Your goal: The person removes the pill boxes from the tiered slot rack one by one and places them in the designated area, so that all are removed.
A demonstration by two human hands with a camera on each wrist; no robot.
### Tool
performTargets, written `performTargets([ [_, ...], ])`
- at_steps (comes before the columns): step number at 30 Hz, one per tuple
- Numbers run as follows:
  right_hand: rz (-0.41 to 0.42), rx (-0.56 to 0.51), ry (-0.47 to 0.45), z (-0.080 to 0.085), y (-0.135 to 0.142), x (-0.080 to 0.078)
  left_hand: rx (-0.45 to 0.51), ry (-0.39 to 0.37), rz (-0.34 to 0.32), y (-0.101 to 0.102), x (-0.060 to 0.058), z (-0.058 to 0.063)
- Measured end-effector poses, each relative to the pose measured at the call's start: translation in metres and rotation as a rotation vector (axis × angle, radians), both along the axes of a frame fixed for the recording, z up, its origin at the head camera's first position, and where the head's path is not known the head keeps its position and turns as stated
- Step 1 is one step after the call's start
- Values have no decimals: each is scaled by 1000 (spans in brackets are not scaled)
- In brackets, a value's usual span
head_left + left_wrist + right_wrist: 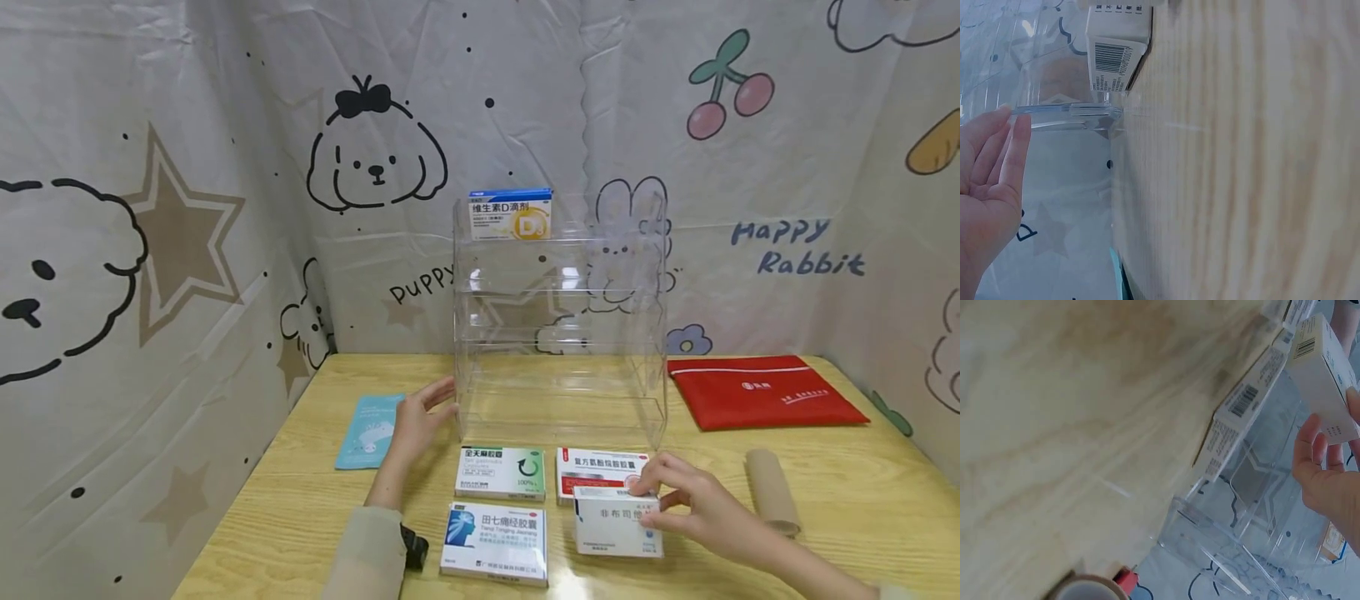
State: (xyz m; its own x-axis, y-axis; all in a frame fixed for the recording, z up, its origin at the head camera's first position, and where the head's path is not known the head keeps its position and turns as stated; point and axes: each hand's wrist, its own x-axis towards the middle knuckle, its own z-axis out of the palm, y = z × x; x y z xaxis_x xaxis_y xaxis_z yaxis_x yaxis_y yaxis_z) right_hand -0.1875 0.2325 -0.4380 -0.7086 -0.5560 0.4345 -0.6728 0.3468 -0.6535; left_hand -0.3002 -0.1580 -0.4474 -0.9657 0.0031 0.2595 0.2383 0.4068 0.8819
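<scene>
My right hand (pixel 693 504) pinches a white medicine box (pixel 617 523) by its right end, the box raised and tilted. In the right wrist view the same box (pixel 1321 378) shows its barcode end. Behind it, partly covered, lies a red-and-white medicine box (pixel 596 462). My left hand (pixel 420 421) touches the left side of a clear acrylic tiered rack (pixel 558 408) with fingers nearly straight; in the left wrist view the fingertips meet the edge of the clear panel (pixel 1063 111). A vitamin D box (pixel 510 217) stands on the rack's top tier, at the left.
In front of the rack lie a green-and-white box (pixel 500 473) and a blue-and-white box (pixel 493 542). A light-blue packet (pixel 367 433) is left of the rack. To the right are a red zip pouch (pixel 765 392) and a brown cardboard tube (pixel 772 492). Patterned cloth surrounds the table.
</scene>
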Motion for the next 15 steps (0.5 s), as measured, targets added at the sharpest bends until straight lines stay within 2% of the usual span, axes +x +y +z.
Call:
performTargets([
  [8,-1,56,-163,-4,5,8,12,0,-8,0,1,-1],
  [12,4,54,-196,-6,6,10,10,-5,-8,0,1,0],
  [15,11,34,-186,-9,6,9,10,-10,-2,1,1,1],
])
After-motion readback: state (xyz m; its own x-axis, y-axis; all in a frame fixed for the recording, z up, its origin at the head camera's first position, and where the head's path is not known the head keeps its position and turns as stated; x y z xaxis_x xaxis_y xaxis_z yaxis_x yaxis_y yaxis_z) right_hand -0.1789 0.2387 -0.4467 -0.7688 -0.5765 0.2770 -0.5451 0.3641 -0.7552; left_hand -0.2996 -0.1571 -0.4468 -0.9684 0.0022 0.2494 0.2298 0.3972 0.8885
